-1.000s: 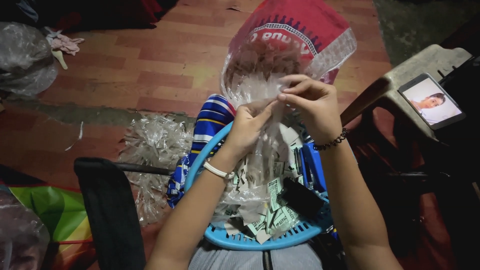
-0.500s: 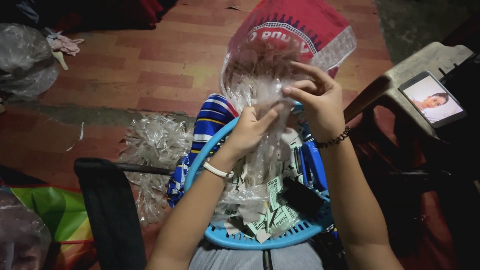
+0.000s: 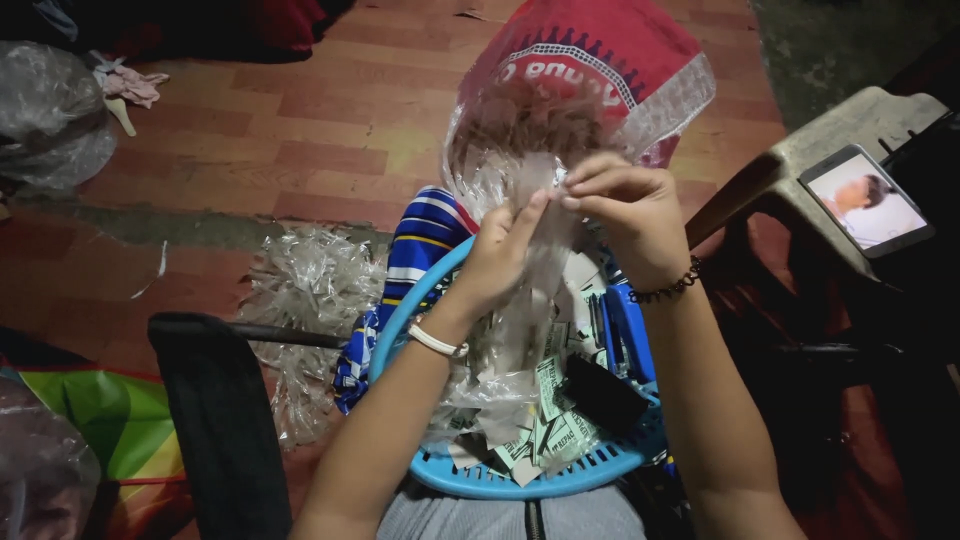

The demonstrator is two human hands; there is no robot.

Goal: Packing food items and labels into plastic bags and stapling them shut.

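Our left hand (image 3: 505, 250) and right hand (image 3: 625, 215) are both pinched on the clear plastic strip (image 3: 525, 300), at 12 o'clock above the blue basket (image 3: 500, 482).

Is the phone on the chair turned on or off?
On. The phone lies flat on the grey plastic chair, and its screen glows bright with a picture showing, lighter than the dark things around it.

A crumpled strip of clear plastic film (image 3: 520, 260) hangs upright and slack from the pinched fingertips of the left hand (image 3: 500, 255) and right hand (image 3: 625, 215), its lower end trailing down into the round blue basket (image 3: 520, 480) among paper scraps.
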